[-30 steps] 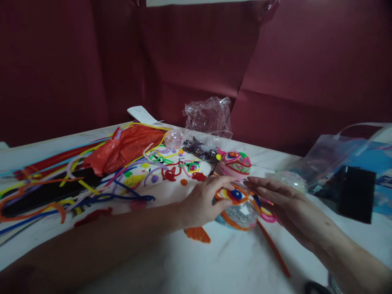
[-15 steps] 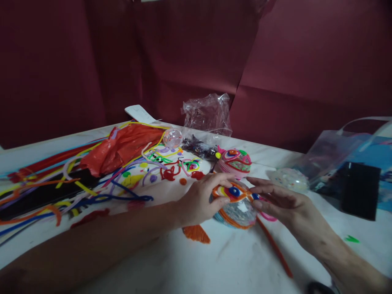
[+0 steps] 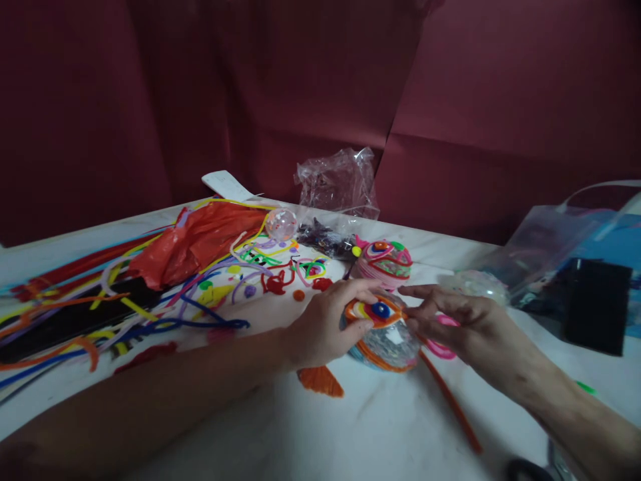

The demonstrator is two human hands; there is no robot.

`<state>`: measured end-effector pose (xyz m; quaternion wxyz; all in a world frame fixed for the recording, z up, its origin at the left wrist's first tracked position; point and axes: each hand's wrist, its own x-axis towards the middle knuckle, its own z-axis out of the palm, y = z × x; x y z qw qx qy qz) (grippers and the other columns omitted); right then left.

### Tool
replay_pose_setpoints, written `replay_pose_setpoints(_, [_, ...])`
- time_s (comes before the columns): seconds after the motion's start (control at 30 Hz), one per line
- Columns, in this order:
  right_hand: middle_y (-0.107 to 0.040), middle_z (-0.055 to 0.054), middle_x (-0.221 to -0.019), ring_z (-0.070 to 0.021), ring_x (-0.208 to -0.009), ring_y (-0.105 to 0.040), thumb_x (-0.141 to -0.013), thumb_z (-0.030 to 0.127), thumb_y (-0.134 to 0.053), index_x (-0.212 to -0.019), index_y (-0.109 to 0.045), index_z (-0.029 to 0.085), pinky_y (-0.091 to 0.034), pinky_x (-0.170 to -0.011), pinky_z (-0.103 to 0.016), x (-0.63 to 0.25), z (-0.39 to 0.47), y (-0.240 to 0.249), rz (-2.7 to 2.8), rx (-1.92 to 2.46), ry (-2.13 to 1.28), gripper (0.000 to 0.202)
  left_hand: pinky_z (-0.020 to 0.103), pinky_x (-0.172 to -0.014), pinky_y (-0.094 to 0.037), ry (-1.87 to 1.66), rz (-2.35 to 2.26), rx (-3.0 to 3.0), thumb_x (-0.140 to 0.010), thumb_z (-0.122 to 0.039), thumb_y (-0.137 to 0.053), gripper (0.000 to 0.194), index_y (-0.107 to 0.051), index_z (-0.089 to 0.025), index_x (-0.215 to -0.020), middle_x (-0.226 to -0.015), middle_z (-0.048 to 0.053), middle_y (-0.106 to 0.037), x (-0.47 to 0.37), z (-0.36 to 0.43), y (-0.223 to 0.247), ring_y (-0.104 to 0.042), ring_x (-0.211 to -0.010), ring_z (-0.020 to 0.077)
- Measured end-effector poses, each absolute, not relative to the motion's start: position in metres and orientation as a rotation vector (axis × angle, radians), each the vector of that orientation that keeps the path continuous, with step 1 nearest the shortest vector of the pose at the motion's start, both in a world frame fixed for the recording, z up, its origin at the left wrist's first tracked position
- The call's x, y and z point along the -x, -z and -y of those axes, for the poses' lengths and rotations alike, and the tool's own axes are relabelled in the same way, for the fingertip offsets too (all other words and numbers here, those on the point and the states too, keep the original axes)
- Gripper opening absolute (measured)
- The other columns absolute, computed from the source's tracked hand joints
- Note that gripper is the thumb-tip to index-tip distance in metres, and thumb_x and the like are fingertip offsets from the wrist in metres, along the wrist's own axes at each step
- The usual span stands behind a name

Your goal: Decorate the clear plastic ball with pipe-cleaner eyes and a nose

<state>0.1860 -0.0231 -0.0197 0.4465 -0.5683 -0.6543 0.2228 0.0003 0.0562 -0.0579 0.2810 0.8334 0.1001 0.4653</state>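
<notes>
Steady the clear plastic ball (image 3: 395, 342) on the desk (image 3: 370, 434), between both hands and in front of the pink-wrapped ball (image 3: 380, 267), with the left hand (image 3: 325, 324) grasping its left side around the blue-centred eye (image 3: 380, 311). Attend to the eye's orange right corner, touched by the right hand (image 3: 461, 324) (impossible to tell whether pinching or merely pressing); preferably apply light, even pressure toward the curve, without dragging the eye sideways. Avoid brushing the pink loop (image 3: 445, 339) beside the right fingers, the orange pipe cleaner (image 3: 453, 401) or the orange fin-shaped piece (image 3: 321, 381).
</notes>
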Motion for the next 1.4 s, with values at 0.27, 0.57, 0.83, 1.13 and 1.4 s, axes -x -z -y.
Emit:
replay_pose_setpoints(0.27, [-0.065,-0.005,-0.080,-0.0259,-0.075,-0.059,-0.059,0.035,-0.070,-0.052,-0.059,0.021,-0.046,-0.060,-0.030,-0.179,0.017,0.009,1.573,1.470,-0.674,0.019,0.033,-0.094,-0.044,-1.219,-0.294,-2.238,-0.073,-0.006,-0.056,0.046,-0.046,-0.016,-0.117,-0.103,0.007,-0.065,0.001,-0.054,0.056,-0.059,-0.101,0.0160])
replay_pose_setpoints(0.57, [-0.061,-0.001,-0.069,-0.0174,-0.061,-0.053,-0.057,0.030,-0.067,-0.050,-0.057,0.020,-0.041,-0.058,-0.026,-0.176,0.017,0.008,1.362,1.500,-0.873,0.016,0.032,-0.092,-0.045,-1.230,-0.283,-2.246,-0.072,-0.006,-0.057,0.046,-0.047,-0.013,-0.116,-0.101,0.008,-0.066,0.001,-0.054,0.055,-0.060,-0.099,0.0161])
replay_pose_setpoints(0.83, [-0.063,-0.005,-0.077,-0.0250,-0.077,-0.056,-0.053,0.028,-0.067,-0.045,-0.058,0.020,-0.042,-0.067,-0.031,-0.171,0.020,0.009,1.299,1.517,-0.853,0.014,0.030,-0.093,-0.044,-1.234,-0.272,-2.253,-0.072,-0.003,-0.057,0.047,-0.047,-0.010,-0.117,-0.098,0.008,-0.065,0.002,-0.052,0.055,-0.059,-0.099,0.0156])
replay_pose_setpoints(1.13, [-0.065,-0.007,-0.077,-0.0319,-0.093,-0.054,-0.049,0.036,-0.073,-0.049,-0.062,0.020,-0.043,-0.065,-0.029,-0.169,0.021,0.012,1.237,1.550,-0.837,0.019,0.032,-0.092,-0.045,-1.225,-0.288,-2.268,-0.072,-0.005,-0.052,0.048,-0.044,-0.013,-0.119,-0.100,0.008,-0.063,0.003,-0.055,0.055,-0.059,-0.098,0.0159])
replay_pose_setpoints(1.4, [-0.067,-0.005,-0.093,-0.0289,-0.102,-0.052,-0.067,0.050,-0.068,-0.075,-0.075,0.023,-0.033,-0.097,-0.036,-0.176,0.028,0.012,1.298,1.419,-0.924,0.029,0.031,-0.090,-0.047,-1.262,-0.243,-2.330,-0.072,-0.004,-0.049,0.046,-0.046,-0.014,-0.117,-0.103,0.008,-0.062,0.004,-0.060,0.053,-0.059,-0.096,0.0158])
